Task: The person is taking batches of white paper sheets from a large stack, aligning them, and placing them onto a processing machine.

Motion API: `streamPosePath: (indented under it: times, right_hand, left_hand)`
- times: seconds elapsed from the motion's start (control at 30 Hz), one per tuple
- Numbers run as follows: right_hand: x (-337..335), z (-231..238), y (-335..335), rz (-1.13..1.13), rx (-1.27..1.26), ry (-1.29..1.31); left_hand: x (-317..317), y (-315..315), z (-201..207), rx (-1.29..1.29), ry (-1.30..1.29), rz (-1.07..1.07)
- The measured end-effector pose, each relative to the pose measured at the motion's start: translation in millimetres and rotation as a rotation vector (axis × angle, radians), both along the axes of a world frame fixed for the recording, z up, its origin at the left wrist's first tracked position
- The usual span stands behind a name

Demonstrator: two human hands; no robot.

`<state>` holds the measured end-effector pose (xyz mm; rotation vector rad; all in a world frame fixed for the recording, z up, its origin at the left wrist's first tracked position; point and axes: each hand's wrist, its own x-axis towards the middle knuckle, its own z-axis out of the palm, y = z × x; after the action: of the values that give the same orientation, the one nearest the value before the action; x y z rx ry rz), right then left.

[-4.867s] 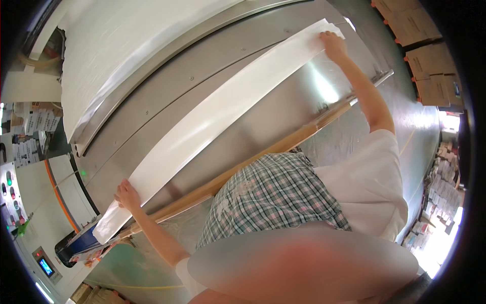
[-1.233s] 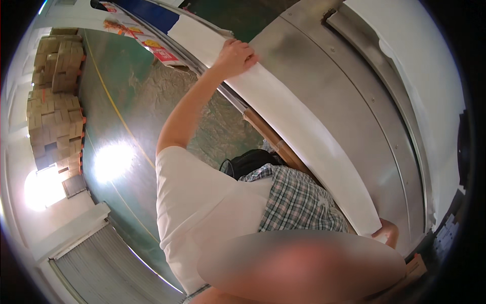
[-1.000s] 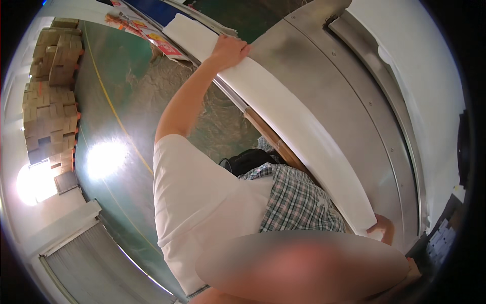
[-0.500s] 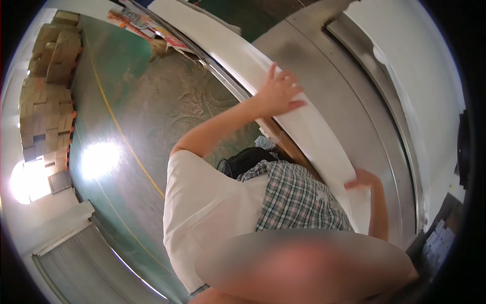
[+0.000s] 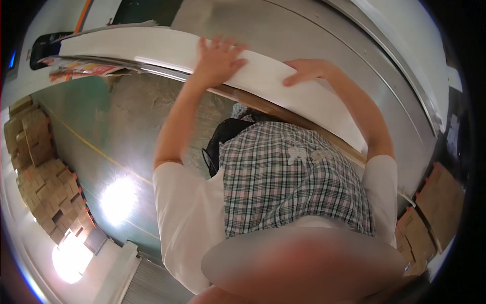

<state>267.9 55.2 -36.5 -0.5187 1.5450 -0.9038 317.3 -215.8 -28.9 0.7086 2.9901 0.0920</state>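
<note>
A long, smooth white strip or sheet [image 5: 162, 44] runs across the wooden-edged table in front of me; its exact material I cannot tell. My left hand [image 5: 218, 62] lies on it with fingers spread and slightly blurred, holding nothing. Farther right, my right hand [image 5: 308, 70] rests at the far edge of the white strip, fingers stretched out flat and thumb apart. A grey metal surface [image 5: 273, 35] stretches beyond the strip. I wear a checked apron [image 5: 298, 177] that comes close to the table's wooden edge [image 5: 258, 104].
Printed papers [image 5: 93, 68] stick out at the table's left end, beside a black object [image 5: 43, 50]. A black chair or bag-like thing [image 5: 225, 139] is at my left side. Stacked cardboard boxes [image 5: 50, 190] stand far left; more cartons [image 5: 440, 202] are at right.
The view has swung, so the strip now lies more level across it. My right hand has come up along the strip, closer to my left hand, which stays over it with fingers spread.
</note>
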Motion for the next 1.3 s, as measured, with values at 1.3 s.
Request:
streamPosePath:
  times: [1.3]
  right_hand:
    - [18,-18,-6,-0.583,-0.113,0.583]
  left_hand:
    - [11,26,37,0.42,-0.171,-0.187]
